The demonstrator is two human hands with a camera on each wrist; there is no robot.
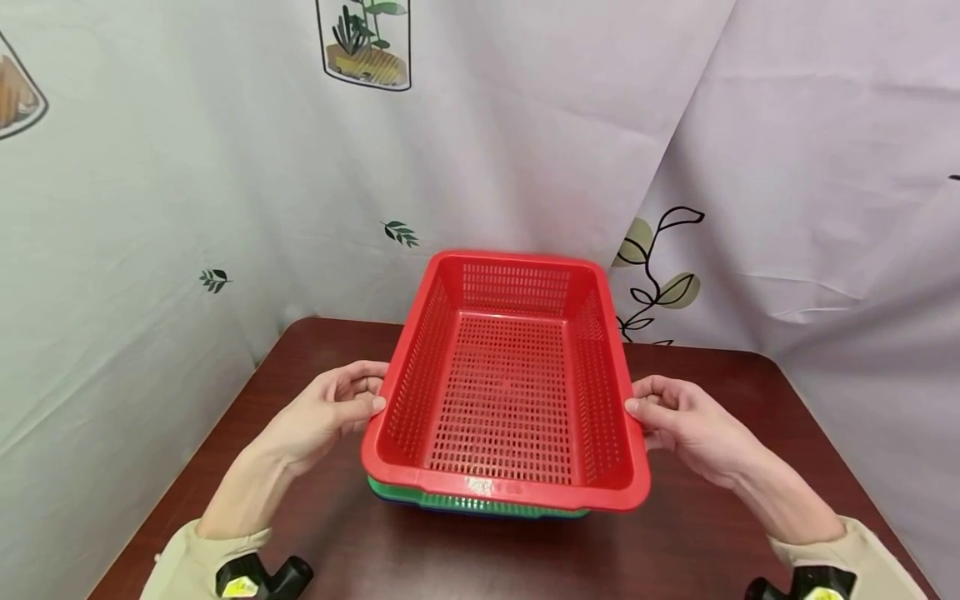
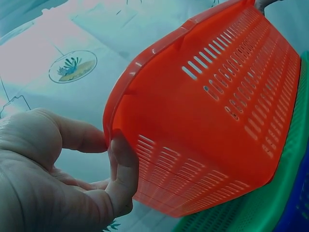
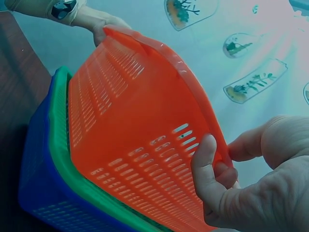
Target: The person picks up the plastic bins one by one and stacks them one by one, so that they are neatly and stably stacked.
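A red plastic basket with slotted walls is held up between both hands, tilted so that its inside faces the head camera. My left hand pinches its left rim, thumb on top and fingers curled beneath. On the right rim, my right hand pinches in the same way. Below it stands a green basket, nested in a blue basket. In the right wrist view the red basket's lower part sits at or just inside the green rim; whether they touch I cannot tell.
The baskets stand on a dark reddish-brown table with rounded back corners. Behind and beside it hangs a pale cloth printed with plants and jars. A wrist camera is strapped at the left sleeve, another at the right.
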